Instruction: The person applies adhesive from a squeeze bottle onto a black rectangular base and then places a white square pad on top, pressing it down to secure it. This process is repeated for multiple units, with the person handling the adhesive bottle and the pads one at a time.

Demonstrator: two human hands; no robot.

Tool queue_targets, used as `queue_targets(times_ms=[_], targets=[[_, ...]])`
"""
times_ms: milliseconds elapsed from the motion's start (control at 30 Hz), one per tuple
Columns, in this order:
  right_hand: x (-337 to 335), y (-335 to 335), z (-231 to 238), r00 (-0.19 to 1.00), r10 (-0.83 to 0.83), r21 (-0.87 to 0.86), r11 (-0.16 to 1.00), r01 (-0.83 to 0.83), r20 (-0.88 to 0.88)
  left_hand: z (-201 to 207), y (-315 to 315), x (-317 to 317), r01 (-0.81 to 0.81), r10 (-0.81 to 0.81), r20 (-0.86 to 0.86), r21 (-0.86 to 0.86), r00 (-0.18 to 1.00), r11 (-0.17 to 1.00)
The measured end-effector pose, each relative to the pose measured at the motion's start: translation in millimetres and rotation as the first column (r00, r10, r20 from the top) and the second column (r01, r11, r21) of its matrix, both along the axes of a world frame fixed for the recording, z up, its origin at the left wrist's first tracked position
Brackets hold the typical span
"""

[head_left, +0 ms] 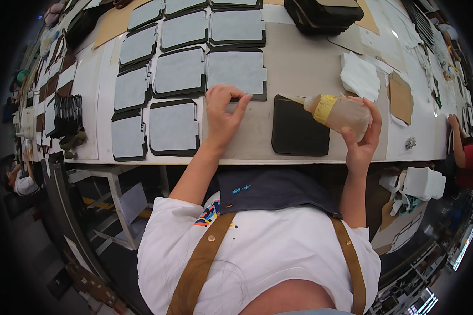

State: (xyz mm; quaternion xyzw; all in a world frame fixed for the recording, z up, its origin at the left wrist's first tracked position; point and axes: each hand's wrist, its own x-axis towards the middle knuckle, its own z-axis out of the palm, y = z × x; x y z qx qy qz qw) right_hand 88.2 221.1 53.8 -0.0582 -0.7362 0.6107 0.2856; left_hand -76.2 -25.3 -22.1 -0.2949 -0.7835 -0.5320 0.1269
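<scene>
Translucent plastic bottle (352, 118), tilted above the desk (299, 65), grasped by the right hand (363, 131); its nozzle (296, 98) points left over the black panel (299, 131). Too hard a squeeze could spill any contents there. Left hand (223, 113): fingers curled at a grey panel (236, 68), grip uncertain; a careless drag could skew the neighbouring panels (180, 71).

The cloudy bottle (341, 114) (yellow-banded) points its nozzle (293, 98) leftward.
</scene>
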Motion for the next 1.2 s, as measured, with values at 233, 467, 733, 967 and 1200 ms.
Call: queue_targets(times_ms=[233,467,733,967,1200], targets=[[-12.3,19.5,-0.9,0.986,0.141,-0.064,0.989,-0.136,0.091,1.7,0.3,-0.4,-0.011,0.009,-0.048,-0.037,0.999,0.999],[-19.2,24.4,-5.5,0.978,0.180,-0.059,0.983,-0.175,0.102,0.5,1.2,-1.3,-0.017,0.015,-0.047,-0.040,0.999,0.999],[-18.3,33.9,-8.0,0.966,0.218,-0.037,0.976,-0.215,0.142,0.1,1.4,-1.2,-0.026,0.023,-0.045,-0.051,0.999,0.998],[-5.9,29.5,0.1,0.943,0.284,-0.036,0.959,-0.282,0.172,0.3,1.8,-1.6,-0.018,0.016,-0.037,-0.046,0.999,0.999],[13.6,23.9,-5.3,0.924,0.346,-0.194,0.930,-0.314,0.162,-3.8,3.2,-1.4,-0.031,0.030,-0.024,-0.025,0.999,0.999]])
